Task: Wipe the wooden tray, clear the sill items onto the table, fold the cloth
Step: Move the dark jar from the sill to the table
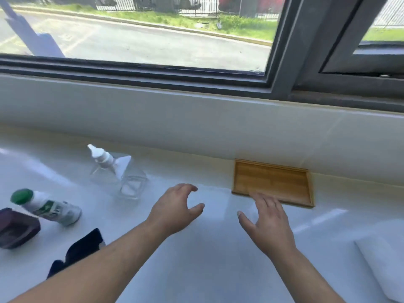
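A flat wooden tray [273, 182] lies on the white surface against the back ledge, to the right. My right hand [267, 221] hovers open with its fingertips at the tray's near edge, holding nothing. My left hand [175, 211] is open with curled fingers over the white surface, left of the tray, also with nothing in it. A dark cloth [82, 248] lies crumpled at the lower left, partly hidden by my left forearm.
A clear spray bottle [113, 169] with a white head and a white bottle with a green cap [47, 206] lie left of centre. A dark maroon container [16, 228] sits at the left edge. A white block [382, 263] is at the lower right. The window frame [284, 62] rises behind.
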